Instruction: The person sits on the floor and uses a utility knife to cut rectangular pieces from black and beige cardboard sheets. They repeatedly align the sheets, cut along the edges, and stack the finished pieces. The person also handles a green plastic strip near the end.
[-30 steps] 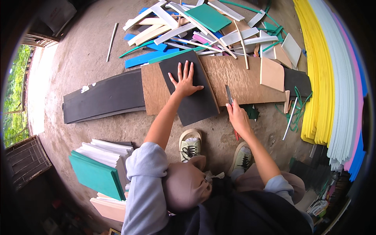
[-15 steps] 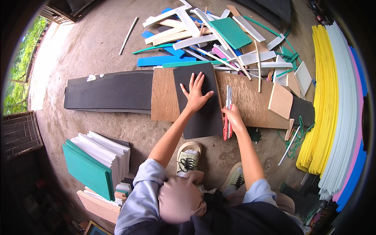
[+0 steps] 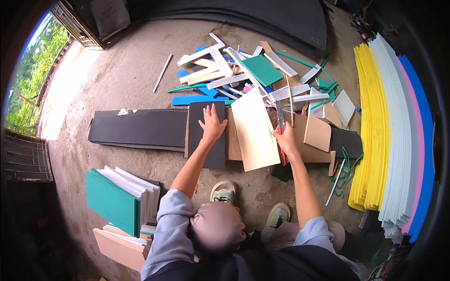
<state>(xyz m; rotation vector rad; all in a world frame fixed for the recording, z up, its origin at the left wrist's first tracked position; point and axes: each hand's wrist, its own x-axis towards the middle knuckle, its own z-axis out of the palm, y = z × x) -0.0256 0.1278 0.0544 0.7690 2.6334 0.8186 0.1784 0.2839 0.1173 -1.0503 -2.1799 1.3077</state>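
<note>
My left hand (image 3: 213, 125) lies flat with spread fingers on a black foam-like sheet (image 3: 206, 152), pressing it onto a brown wooden board (image 3: 233, 140). In my right hand (image 3: 286, 139) is a red-handled utility knife (image 3: 282, 157), its long blade pointing away from me. A cream rectangular sheet (image 3: 255, 133) lies slanted between my hands, its right edge against my right fingers. Whether those fingers also pinch that edge, I cannot tell.
Beyond the board lies a heap of offcuts (image 3: 229, 70). Yellow sheets (image 3: 370, 131) and pale blue sheets (image 3: 393, 140) are stacked at right. Green sheets (image 3: 112, 199) and white sheets (image 3: 136, 187) stand at left. Long black sheets (image 3: 140, 129) extend left from the board.
The cream sheet has come into view between my hands. My left hand and the black sheet have moved left; my right hand, still holding the knife, has shifted slightly right.
</note>
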